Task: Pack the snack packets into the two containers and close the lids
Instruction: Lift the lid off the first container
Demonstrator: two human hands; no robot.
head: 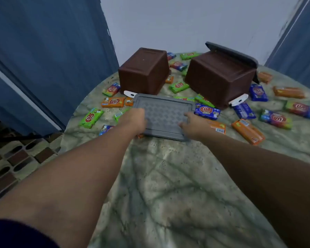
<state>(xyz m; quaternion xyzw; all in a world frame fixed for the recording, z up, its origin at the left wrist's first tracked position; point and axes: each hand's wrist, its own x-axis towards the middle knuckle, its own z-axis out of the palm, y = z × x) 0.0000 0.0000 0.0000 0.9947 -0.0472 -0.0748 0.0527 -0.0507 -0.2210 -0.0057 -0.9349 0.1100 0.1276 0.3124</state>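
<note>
Both brown containers sit upside down at the far side of the counter (pixel 168 185): left container (pixel 144 70), right container (pixel 220 76). The right one has a second grey lid (pixel 240 54) leaning behind it. Snack packets are scattered all around them, e.g. a green packet (pixel 91 118) near left, a blue packet (pixel 207 111) just right of centre and an orange packet (pixel 247 131) further right; none are packed yet. A grey lid (pixel 163 115) lies flat just in front of the left container, resting partly on packets. The left hand (pixel 134 120) grips the lid's left edge, fingers curled round it, so that grip is pinching the lid. The right hand (pixel 191 126) is at the lid's right near corner with fingers touching it; the view is too blurred to tell whether that grip is pressed together on the edge or spread. Both arms are stretched well forward, nearly straight, wrists low over the counter. Risks, as a judgement: lifting or sliding the lid could drag packets beneath it off the near left edge; with a one-sided hold it may tilt and slip; reaching past it could knock the upturned containers; white latches (pixel 130 94) (pixel 239 100) could snag.
</note>
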